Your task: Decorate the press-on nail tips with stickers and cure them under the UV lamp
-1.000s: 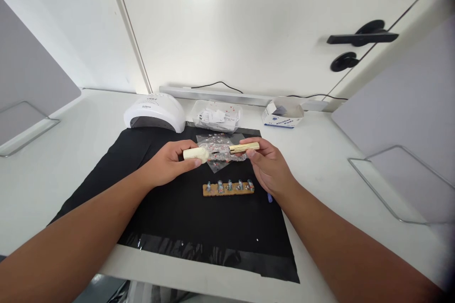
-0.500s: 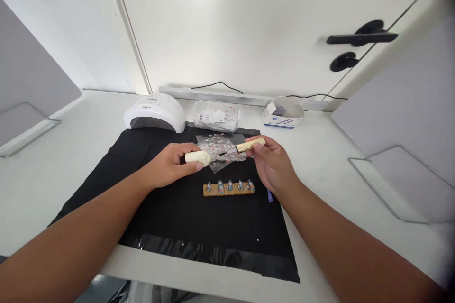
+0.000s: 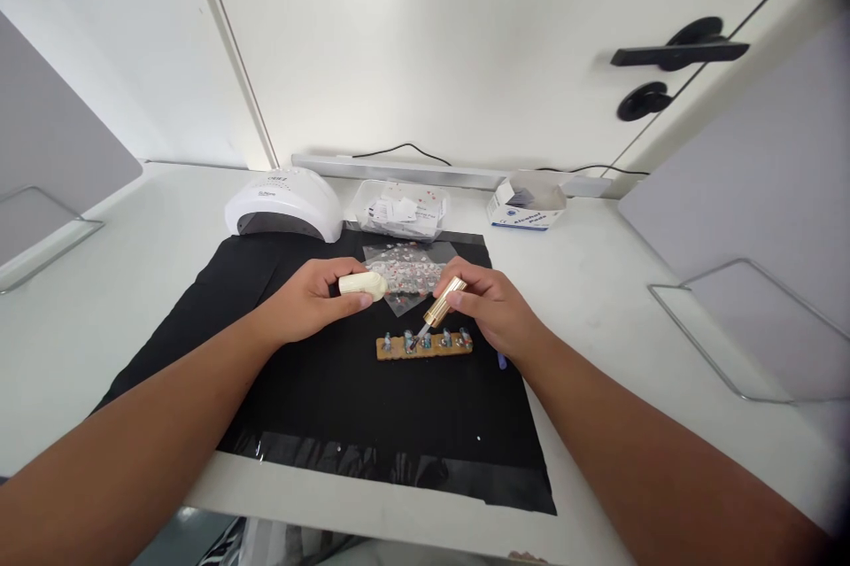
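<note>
Between the thumb and fingers of my left hand (image 3: 319, 298) is a cream-coloured nail polish bottle (image 3: 362, 285), lying tilted on its side. My right hand (image 3: 495, 305) pinches the gold cap of a nail polish brush (image 3: 444, 305), its bristles pointing down and to the left. The tip is at the second of several decorated false nails (image 3: 446, 338) from the left; whether it touches, I cannot tell. These nails stand in a row on a tan strip (image 3: 425, 352) on the black mat (image 3: 372, 411).
A white nail lamp (image 3: 284, 198) stands back left. Beside it are a clear tray (image 3: 402, 210) of packets and an alcohol pad box (image 3: 528, 203). Patterned clear film (image 3: 408, 272) lies behind the strip. A small purple stick (image 3: 502, 360) lies near my right wrist.
My right hand has swung the brush from near the bottle's mouth down to the false nails, so the cap now points upward. My left hand keeps the bottle in nearly the same place.
</note>
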Demonstrator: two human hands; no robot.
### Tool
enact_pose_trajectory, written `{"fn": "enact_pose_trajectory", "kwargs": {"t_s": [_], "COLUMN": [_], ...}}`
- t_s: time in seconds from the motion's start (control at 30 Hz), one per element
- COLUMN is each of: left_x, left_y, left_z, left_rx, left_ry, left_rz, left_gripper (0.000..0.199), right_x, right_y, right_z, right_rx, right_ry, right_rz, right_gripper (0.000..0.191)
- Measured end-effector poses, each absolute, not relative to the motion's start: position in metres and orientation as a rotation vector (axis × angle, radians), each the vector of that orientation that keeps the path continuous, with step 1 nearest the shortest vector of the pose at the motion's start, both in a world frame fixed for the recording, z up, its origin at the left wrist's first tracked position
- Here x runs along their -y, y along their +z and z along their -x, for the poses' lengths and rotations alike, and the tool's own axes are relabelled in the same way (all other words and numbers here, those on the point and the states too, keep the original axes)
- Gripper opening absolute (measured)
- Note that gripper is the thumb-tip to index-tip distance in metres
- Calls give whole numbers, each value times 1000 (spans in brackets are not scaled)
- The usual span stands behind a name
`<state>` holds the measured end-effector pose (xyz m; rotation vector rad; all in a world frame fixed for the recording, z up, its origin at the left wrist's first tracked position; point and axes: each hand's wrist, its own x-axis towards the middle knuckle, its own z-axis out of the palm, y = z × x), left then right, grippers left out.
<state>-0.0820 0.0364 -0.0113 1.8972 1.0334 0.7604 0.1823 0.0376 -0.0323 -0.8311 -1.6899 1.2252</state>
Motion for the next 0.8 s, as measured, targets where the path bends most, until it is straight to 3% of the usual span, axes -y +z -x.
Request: {"fn": "enact_pose_trajectory", "kwargs": {"t_s": [0.53, 0.8], "left_x": [-37, -37], "left_y": [-13, -14], "left_z": [83, 84], "left_rx": [-1011, -1002], "left_ry": [777, 782], "left_rz": [-1889, -1867], "left_gripper": [28, 30], "right_x": [-39, -38], "right_y": [-36, -33], "right_z": [-181, -181], "right_rx": [1638, 1610], "right_ry": [1152, 1306], "right_rz": [993, 786], "right_gripper": [13, 11]}}
